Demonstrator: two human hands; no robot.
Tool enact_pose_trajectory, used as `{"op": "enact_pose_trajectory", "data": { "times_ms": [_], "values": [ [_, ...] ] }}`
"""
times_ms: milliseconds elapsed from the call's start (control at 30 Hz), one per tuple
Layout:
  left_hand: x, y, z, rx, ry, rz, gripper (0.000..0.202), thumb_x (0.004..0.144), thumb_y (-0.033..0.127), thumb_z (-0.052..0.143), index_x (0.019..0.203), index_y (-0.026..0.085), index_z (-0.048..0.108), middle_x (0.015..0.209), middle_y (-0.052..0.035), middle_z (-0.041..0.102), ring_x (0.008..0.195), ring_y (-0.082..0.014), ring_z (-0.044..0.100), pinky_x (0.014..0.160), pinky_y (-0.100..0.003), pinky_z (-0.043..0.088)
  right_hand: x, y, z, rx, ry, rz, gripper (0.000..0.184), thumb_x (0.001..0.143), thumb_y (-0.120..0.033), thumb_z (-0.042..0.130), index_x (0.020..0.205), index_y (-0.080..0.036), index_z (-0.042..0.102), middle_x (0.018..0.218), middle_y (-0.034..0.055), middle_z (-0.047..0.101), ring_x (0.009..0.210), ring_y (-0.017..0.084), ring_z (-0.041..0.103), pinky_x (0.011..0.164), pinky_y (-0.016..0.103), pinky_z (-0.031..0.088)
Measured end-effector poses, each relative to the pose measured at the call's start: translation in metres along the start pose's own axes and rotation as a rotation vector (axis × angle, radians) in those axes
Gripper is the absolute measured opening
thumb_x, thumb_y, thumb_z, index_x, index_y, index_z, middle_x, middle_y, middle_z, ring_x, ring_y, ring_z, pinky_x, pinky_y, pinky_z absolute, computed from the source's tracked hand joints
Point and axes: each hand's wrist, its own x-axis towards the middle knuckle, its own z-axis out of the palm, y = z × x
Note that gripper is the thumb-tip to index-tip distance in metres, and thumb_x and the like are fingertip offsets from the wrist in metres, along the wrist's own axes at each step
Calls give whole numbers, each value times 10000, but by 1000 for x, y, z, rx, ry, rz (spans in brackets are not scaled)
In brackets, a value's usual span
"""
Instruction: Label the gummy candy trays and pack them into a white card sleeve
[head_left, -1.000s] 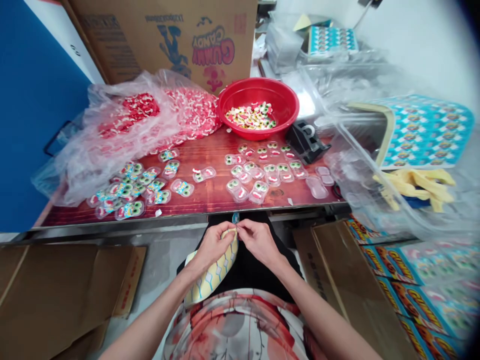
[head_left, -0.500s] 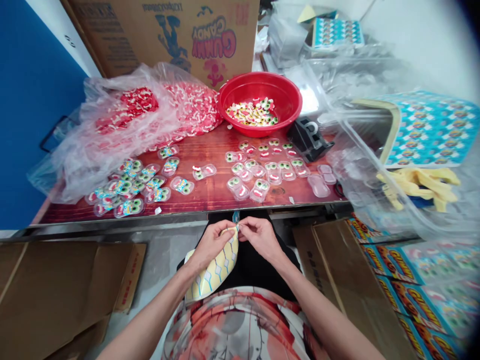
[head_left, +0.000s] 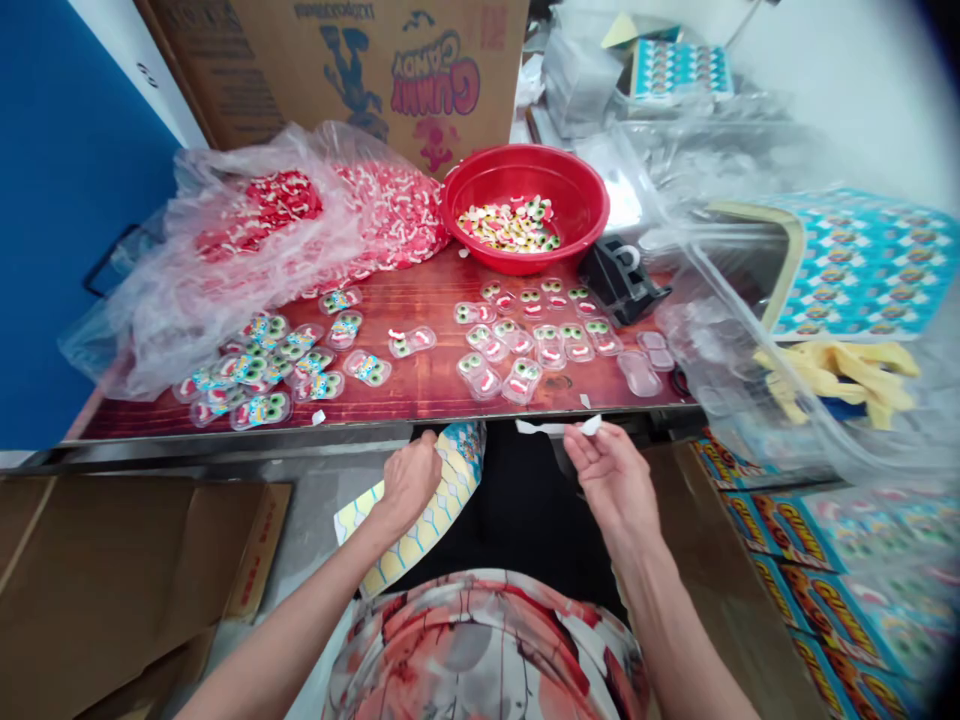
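Observation:
My left hand (head_left: 412, 480) is closed on a sheet of stickers (head_left: 431, 525), yellow-backed with rows of pale blue outlines, which curls over my lap. The sheet's far end shows blue printed labels. To the right, my right hand (head_left: 611, 475) pinches a thin white strip of paper (head_left: 551, 428) just below the table edge. On the table lie clear blister packs of gummy eyes and red-and-white pieces (head_left: 523, 380) without a label. At the left is a heap of packs with blue labels (head_left: 259, 375).
A red bowl of gummies (head_left: 525, 262) stands at the back, beside a large plastic bag of red-and-white gummies (head_left: 375, 215). Right of the bowl are a black tape dispenser (head_left: 619, 280) and a clear plastic bin (head_left: 757, 355). Cardboard boxes (head_left: 135, 580) flank my legs.
My hands were together at the tip of the sheet. Now they are apart: the right has moved right with a white strip, while the left has shifted left, still holding the sheet.

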Motion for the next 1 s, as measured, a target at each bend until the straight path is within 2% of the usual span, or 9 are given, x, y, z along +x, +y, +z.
{"op": "enact_pose_trajectory", "data": {
  "times_ms": [100,167,233,300,433,500,667,800,1000],
  "values": [
    [-4,10,4,33,-10,75,294,994,209,369,1157,203,613,1094,-113,723,980,-266,698,819,-354,473,0,-15,4,11,-117,-45,244,626,-296,857,799,-194,718,840,25,766,869,219,767,833,333,637],
    [-12,14,4,65,5,137,276,1012,277,406,1165,199,621,1136,-117,693,1037,-264,663,861,-359,472,-3,-15,12,2,-210,-20,258,694,-419,822,757,-196,707,802,28,735,822,210,747,800,346,637],
    [-19,13,0,103,103,209,302,1013,348,444,1186,188,632,1140,-131,670,1072,-281,619,890,-385,463,-9,-10,21,-35,-252,-12,302,755,-467,790,693,-201,660,715,6,670,709,166,696,707,308,620],
    [-21,8,-14,109,266,291,315,1018,365,437,1164,197,660,1110,-125,664,1030,-276,591,880,-396,454,-14,-6,30,-133,-258,-64,261,762,-394,814,712,-204,641,695,-13,629,626,127,631,623,260,578],
    [14,-7,-60,85,540,292,352,1033,299,362,1095,220,699,993,-105,635,952,-251,548,839,-364,438,-21,-7,43,-416,-330,-217,221,763,-300,813,913,-215,674,836,3,656,610,117,624,596,257,558],
    [46,-13,-80,160,541,237,346,1016,276,381,1162,223,689,1017,-123,607,1000,-280,535,848,-377,433,-23,-11,44,-565,-387,-268,200,812,-305,762,974,-221,678,847,10,653,624,125,643,621,264,572],
    [109,-26,-99,214,432,212,386,990,270,424,1326,229,610,1104,-161,576,1060,-324,524,893,-411,434,-21,-15,23,-893,-440,-321,216,853,-306,678,1050,-221,708,898,35,647,671,138,671,658,264,592],
    [127,-42,-100,94,459,177,440,990,366,454,1375,186,569,1032,-154,584,1012,-318,553,913,-408,438,-16,-7,-6,-1002,-422,-269,245,871,-333,630,1073,-214,700,871,32,641,660,145,670,636,268,592],
    [142,-51,-103,28,486,143,390,936,275,523,1300,228,655,1060,-141,560,1077,-330,541,983,-437,421,-7,-5,-33,-1244,-446,-231,326,854,-363,563,1118,-219,688,909,54,667,654,174,679,615,308,592]
  ]
}}
